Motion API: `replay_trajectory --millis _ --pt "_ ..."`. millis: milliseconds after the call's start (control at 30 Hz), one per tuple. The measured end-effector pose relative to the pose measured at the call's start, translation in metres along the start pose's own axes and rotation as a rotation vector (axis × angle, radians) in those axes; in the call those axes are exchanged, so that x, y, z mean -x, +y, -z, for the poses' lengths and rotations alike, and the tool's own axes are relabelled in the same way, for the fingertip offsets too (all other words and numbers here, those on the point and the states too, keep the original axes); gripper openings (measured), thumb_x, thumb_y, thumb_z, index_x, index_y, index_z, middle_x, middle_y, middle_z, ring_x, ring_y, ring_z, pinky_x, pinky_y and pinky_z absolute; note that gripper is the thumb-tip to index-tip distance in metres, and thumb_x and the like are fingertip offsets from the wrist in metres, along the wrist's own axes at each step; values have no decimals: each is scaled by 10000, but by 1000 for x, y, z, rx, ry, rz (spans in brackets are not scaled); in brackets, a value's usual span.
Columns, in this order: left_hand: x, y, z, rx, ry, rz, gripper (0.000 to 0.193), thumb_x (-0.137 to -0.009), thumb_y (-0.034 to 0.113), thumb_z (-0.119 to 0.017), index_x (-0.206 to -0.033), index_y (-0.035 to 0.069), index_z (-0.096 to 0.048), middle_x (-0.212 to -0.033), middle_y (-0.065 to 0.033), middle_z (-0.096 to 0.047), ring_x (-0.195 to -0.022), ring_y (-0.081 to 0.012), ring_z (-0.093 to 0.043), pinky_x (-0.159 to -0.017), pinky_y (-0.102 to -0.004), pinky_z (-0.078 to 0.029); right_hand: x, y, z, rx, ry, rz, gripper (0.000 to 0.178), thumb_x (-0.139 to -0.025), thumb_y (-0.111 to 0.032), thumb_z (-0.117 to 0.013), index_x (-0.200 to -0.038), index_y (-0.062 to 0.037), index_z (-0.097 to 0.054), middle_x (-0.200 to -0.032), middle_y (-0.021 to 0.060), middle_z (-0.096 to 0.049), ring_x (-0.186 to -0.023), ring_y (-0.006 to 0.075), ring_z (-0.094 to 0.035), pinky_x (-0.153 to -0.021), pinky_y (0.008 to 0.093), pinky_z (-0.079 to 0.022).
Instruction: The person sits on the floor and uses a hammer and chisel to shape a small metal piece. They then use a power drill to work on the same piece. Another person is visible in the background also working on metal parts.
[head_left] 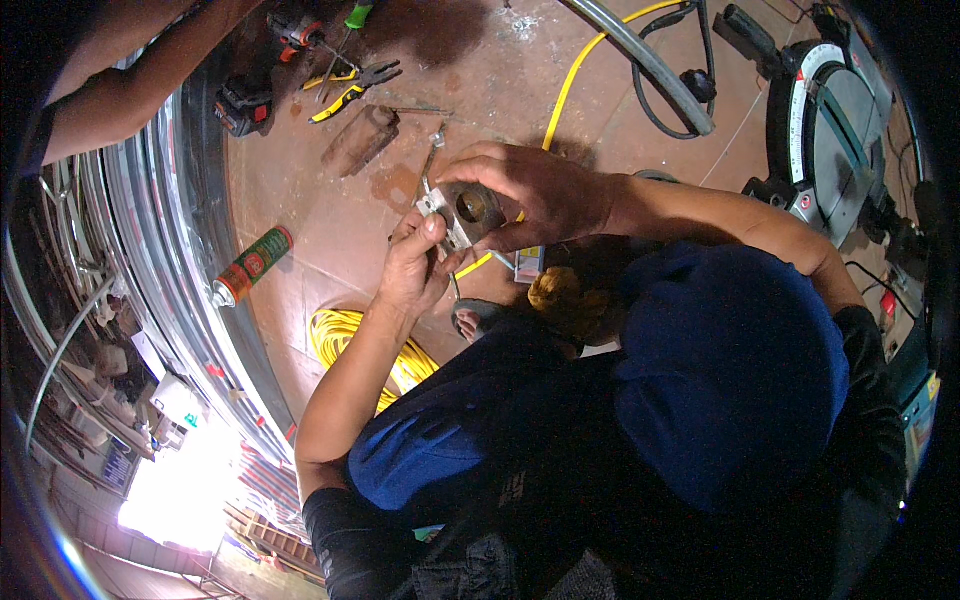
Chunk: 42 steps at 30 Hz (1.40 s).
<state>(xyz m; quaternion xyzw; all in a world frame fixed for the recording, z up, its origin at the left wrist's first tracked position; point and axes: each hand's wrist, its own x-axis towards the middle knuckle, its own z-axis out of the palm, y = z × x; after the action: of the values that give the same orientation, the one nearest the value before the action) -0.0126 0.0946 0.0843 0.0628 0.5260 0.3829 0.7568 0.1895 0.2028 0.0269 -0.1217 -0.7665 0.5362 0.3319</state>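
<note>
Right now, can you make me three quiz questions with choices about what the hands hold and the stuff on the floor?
1. Where is the spray can?
A. on the floor left of the hands
B. on the saw
C. inside a bag

2. What colour is the coiled cable?
A. blue
B. yellow
C. white

3. How is the metal block held?
A. lying alone on the floor
B. in the left hand only
C. between both hands

Answers:
1 A: the can lies on the brown floor, left of the hands.
2 B: the coil is bright yellow.
3 C: the left hand grips it from below and the right hand from above.
</note>
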Motion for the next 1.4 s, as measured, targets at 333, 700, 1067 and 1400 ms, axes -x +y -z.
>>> replay_trajectory --millis 333,700,1067,1400 --pt "-1 -2 13 19 -69 15 629 -837 456 -807 -1291 98 -558 -1087 -39 -682 -842 -129 -686 -582 -203 -545 1 -1 0 2 11 30 851 -855 -682 -655 -1354 -8 -509 -1255 240 -582 -1153 427 -587 -998 483 -479" --pt "0 -3 1 -12 -13 -6 633 -836 510 -790 -1262 95 -571 -1046 -32 -671 -701 -94 -614 -534 -200 -496 4 0 -3 26 13 2 871 -848 -705 -643 -1356 -9 -515 -1264 241 -578 -1167 427 -582 -1006 487 -477" --pt "6 -2 -9 86 -16 -7 588 -853 444 -771 -1281 98 -565 -1144 -52 -679 -949 -184 -684 -639 -272 -532 -6 -12 9 48 -32 77 782 -846 -615 -693 -1318 -2 -573 -1228 232 -616 -1115 413 -622 -964 477 -501" --pt "4 -1 -2 78 -129 30 736 -796 470 -807 -1353 89 -512 -1209 -65 -652 -1064 -218 -656 -826 -345 -567 -9 -18 12 102 -34 133 770 -836 -580 -716 -1325 -4 -569 -1219 210 -618 -1116 390 -616 -957 463 -500"
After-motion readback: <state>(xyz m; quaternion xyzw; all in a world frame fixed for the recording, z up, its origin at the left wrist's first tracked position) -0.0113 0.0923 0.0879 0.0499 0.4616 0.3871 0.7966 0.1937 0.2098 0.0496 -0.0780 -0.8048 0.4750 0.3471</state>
